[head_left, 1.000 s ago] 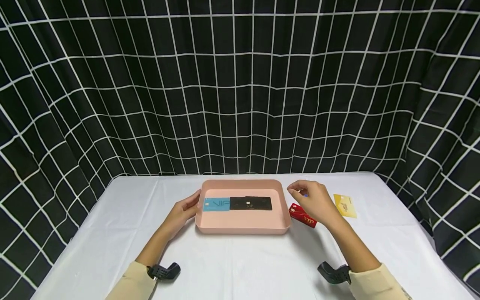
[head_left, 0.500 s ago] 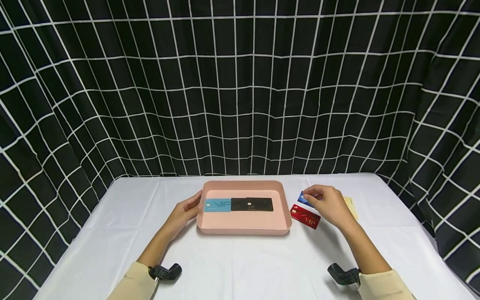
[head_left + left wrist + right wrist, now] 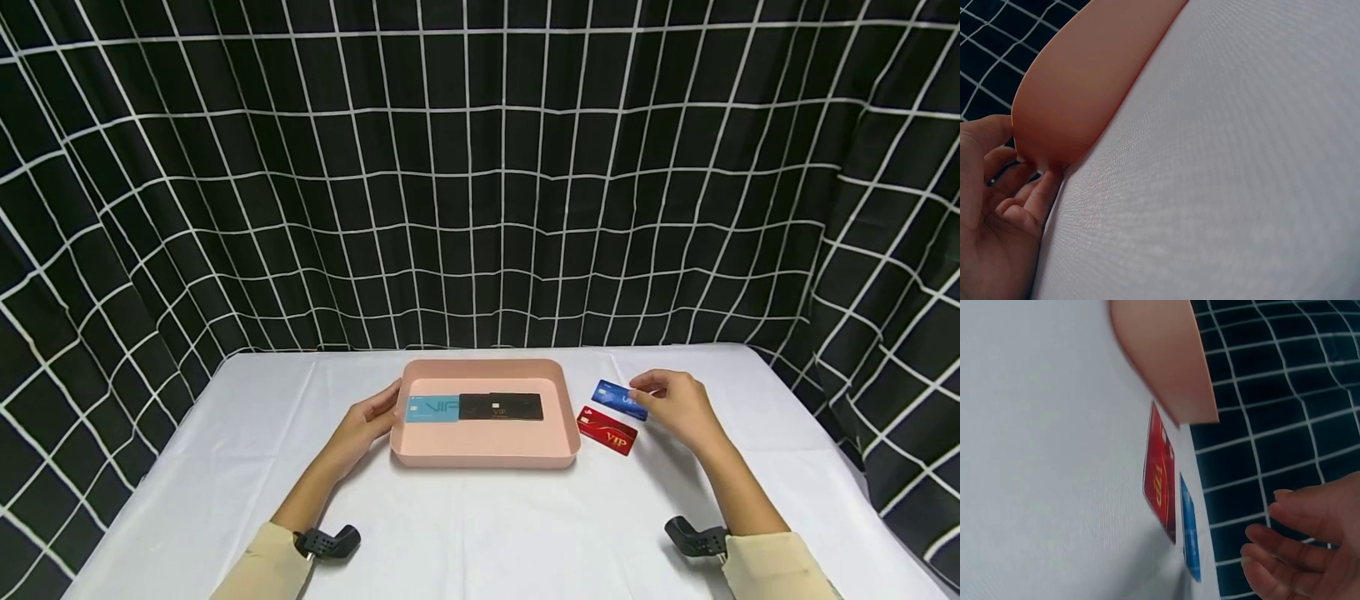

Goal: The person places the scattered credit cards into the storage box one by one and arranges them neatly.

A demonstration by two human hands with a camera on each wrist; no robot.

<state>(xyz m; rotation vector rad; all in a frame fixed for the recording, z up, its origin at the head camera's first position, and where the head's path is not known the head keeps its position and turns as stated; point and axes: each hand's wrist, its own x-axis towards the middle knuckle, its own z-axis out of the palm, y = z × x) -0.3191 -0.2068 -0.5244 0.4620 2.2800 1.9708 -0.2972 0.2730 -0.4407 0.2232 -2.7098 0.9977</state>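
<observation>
A pink rectangular tray [image 3: 486, 461] lies on the table, with a light blue card [image 3: 432, 409] and black cards [image 3: 501, 407], edges overlapping, inside it. My left hand [image 3: 366, 419] holds the tray's left end, fingers bent against the wall; the tray corner partly hides the fingertips in the left wrist view. To the right of the tray lie a red VIP card [image 3: 607, 431] and a dark blue card [image 3: 617, 398]. Over the blue card's right end hovers my right hand [image 3: 678, 408]. Its loosely bent fingers [image 3: 1297, 547] hold nothing and stand apart from both cards in the right wrist view.
White cloth [image 3: 480, 533] covers the table. A black curtain with white grid lines [image 3: 480, 208] hangs behind the table and along both sides. A dark camera mount sits on each wrist.
My right hand has moved right, from beside the tray to the blue card's right end, uncovering the blue and red cards and covering the yellow one. The left hand stays at the tray.
</observation>
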